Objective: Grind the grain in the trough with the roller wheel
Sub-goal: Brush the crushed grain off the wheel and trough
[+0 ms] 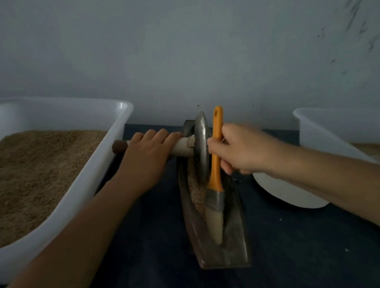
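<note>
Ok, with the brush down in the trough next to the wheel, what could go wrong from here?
1. The right hand holds the orange brush right beside the roller wheel; rolling toward the bristles could jam or pinch them.
2. The left hand alone holds the axle handle, so the wheel may tip.
3. Grain is heaped along the left wall of the trough and could spill over.
</note>
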Motion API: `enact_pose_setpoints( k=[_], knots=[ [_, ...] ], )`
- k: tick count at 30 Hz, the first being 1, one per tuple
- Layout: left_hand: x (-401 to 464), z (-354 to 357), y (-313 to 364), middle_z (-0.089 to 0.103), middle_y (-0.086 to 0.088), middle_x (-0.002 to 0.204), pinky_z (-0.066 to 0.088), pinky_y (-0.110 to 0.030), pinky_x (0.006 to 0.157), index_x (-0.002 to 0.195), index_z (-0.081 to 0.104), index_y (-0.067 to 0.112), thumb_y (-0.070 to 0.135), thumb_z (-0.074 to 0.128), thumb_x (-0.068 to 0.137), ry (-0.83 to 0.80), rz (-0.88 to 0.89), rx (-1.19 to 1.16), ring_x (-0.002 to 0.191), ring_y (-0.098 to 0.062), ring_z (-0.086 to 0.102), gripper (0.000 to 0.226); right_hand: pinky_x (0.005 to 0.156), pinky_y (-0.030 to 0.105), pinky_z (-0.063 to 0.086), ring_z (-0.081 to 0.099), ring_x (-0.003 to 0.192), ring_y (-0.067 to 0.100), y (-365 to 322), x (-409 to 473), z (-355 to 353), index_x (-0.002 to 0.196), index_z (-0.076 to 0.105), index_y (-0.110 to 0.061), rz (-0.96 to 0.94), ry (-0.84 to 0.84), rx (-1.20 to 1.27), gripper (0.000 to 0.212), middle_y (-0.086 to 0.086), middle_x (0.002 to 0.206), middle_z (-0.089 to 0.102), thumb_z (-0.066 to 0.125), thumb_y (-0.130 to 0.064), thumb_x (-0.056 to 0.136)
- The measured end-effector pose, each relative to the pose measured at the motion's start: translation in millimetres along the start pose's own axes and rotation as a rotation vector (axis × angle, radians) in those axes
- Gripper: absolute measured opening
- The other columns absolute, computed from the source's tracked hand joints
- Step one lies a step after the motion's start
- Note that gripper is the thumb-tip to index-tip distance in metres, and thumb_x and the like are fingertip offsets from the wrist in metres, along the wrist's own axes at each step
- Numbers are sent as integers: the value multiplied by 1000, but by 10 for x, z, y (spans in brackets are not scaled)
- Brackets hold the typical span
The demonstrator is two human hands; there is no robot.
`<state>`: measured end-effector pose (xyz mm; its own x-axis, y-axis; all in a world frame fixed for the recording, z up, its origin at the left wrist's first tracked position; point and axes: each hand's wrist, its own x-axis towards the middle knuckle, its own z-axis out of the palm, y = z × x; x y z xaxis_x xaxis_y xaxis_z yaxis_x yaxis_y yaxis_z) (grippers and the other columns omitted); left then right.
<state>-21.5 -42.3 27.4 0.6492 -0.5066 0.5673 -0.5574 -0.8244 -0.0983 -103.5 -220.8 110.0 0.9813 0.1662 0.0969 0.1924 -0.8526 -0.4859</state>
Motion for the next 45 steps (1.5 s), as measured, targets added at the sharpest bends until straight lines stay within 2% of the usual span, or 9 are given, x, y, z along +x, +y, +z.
enact_pose_setpoints(
  k=[6, 12, 17, 20, 24, 29, 34, 40, 45],
  knots=[
    [6, -1, 4, 55, -5, 118, 36, -38, 88, 134, 44, 19, 17, 56, 88, 3, 0, -9, 102, -25, 51, 47, 44, 3, 35, 53, 40, -4, 49, -13, -166, 68, 44, -19, -142, 382, -51, 30, -6, 46, 54, 43, -27, 97],
    [0, 9, -8, 53, -3, 120, 36, -38, 89, 136, 42, 21, 20, 53, 90, 3, -2, -8, 104, -22, 49, 47, 46, 5, 37, 51, 37, -2, 61, -133, -83, 67, 48, -17, -114, 182, -14, 33, -9, 42, 57, 42, -29, 97],
    [-5, -16, 3, 54, -4, 118, 36, -39, 89, 134, 44, 19, 18, 53, 90, 3, 6, -15, 103, -23, 50, 45, 49, 6, 39, 53, 42, -1, 156, -104, -63, 68, 48, -17, -88, 282, -67, 33, -4, 47, 57, 41, -30, 98],
    [1, -36, 3, 55, -5, 118, 37, -40, 89, 131, 47, 19, 18, 54, 89, 6, 12, -38, 102, -23, 51, 43, 42, 7, 35, 50, 36, 2, 309, -177, -235, 74, 53, -9, -85, 450, 135, 31, -4, 45, 57, 43, -28, 96],
    [4, -50, 13, 55, -3, 118, 37, -38, 90, 130, 47, 20, 20, 56, 89, 3, -1, -66, 104, -22, 51, 42, 37, 18, 35, 43, 32, 7, 508, -360, -232, 80, 54, -4, -18, 401, 267, 33, 2, 50, 60, 41, -27, 98],
    [-14, -130, 73, 57, 1, 112, 38, -35, 86, 122, 50, 23, 18, 58, 85, 7, -28, -110, 99, -20, 54, 38, 33, 21, 34, 42, 34, 12, 604, -429, -552, 79, 53, -13, -24, 684, 614, 25, 0, 50, 59, 42, -26, 98],
    [-136, -250, 178, 61, 6, 91, 41, -33, 73, 111, 56, 26, 15, 67, 75, 27, 5, -101, 82, -17, 58, 39, 40, 21, 44, 49, 40, 11, 597, -329, -878, 82, 54, -17, -116, 802, 813, 23, -2, 53, 60, 41, -26, 99],
    [-375, -320, 263, 66, 5, 95, 50, -37, 69, 111, 62, 21, 8, 86, 49, 96, 51, -87, 80, -17, 63, 68, 49, 27, 53, 65, 52, 18, 524, 138, -721, 77, 62, -13, -170, 729, 579, 19, 7, 63, 68, 55, -21, 93],
    [-496, -226, 274, 67, 4, 101, 34, -30, 79, 119, 48, 26, 5, 82, 51, 183, 56, -101, 93, -13, 50, 80, 55, 35, 56, 64, 51, 12, 493, 489, -352, 72, 57, -12, -256, 630, 207, 18, 1, 59, 67, 60, -20, 88]
  ],
)
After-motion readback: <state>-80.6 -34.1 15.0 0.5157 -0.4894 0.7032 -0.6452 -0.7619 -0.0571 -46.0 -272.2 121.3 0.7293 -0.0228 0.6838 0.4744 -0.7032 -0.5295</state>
